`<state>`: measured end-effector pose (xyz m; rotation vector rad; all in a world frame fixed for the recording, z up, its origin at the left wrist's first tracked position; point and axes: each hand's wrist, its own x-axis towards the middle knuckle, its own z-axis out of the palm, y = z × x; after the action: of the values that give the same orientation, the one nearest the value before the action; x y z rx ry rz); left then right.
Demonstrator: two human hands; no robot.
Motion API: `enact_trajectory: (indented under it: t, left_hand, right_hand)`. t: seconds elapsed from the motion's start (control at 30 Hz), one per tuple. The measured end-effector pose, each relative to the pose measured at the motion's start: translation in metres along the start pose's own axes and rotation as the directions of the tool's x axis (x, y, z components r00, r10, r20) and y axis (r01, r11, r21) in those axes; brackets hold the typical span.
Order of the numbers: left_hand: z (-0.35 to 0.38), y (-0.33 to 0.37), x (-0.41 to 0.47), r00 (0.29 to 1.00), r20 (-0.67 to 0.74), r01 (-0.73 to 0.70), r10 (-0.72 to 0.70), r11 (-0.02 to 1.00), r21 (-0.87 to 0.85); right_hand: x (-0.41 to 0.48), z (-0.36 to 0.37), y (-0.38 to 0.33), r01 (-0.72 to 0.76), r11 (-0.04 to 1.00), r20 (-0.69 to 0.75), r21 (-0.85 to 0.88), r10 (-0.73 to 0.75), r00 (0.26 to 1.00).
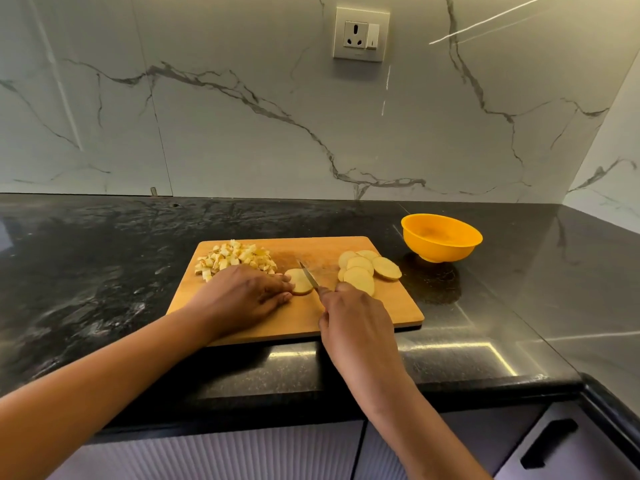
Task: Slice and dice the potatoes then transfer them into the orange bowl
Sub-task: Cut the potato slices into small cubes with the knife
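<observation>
Here we are at the wooden cutting board (381, 306), lying on the black counter (104, 271). The left hand (247, 292) lies palm-down on the board, fingers fairly straight, their tips pressing the left edge of a single potato slice (300, 280) that lies flat mid-board. The right hand (353, 317) comes in from the near side, fingers curled tight round the handle of a small knife (309, 276) — the handle is hidden in the fist and only the slim blade shows. The blade points away from the person and runs across the right side of that slice. Whether its tip rests on the board or sits just above it is hard to say.

At the board's far left corner sits a heap of diced potato (235, 259), pale cubes with bits of skin, just beyond the left hand's knuckles. On the right half is a loose, overlapping spread of round slices (363, 270), skin on the rims, just beyond the right hand. The orange bowl (441, 237) stands upright on the counter off the board's far right corner — near it, not touching. Behind it all is a white veined marble wall with a socket plate (361, 34). Below the counter edge are pale cabinet fronts, one with a dark handle (549, 443).
</observation>
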<state>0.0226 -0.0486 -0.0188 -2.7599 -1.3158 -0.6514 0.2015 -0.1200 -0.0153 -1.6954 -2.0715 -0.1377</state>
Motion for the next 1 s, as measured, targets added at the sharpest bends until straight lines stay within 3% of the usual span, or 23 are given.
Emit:
enact_trajectory:
  t: [0.27, 0.47, 0.87, 1.0]
  left_hand:
    - [0.001, 0.006, 0.009, 0.999, -0.033, 0.013, -0.01, 0.997, 0.077]
    - [0.002, 0.007, 0.01, 0.999, -0.043, 0.027, -0.023, 0.996, 0.085]
    - [0.0, 0.006, 0.005, 0.991, -0.09, 0.103, -0.101, 0.995, 0.016]
    - [0.0, 0.006, 0.006, 0.988, -0.047, 0.15, -0.148, 0.988, 0.036]
  right_hand:
    - [0.018, -0.005, -0.003, 0.039, 0.998, 0.133, -0.05, -0.032, 0.991]
    - [-0.023, -0.017, 0.006, 0.064, 0.998, 0.086, 0.017, -0.065, 0.994]
    - [0.011, -0.002, 0.001, -0.003, 1.0, 0.031, 0.029, 0.002, 1.0]
    - [0.007, -0.001, -0.001, 0.017, 0.998, 0.036, 0.057, -0.019, 0.999]
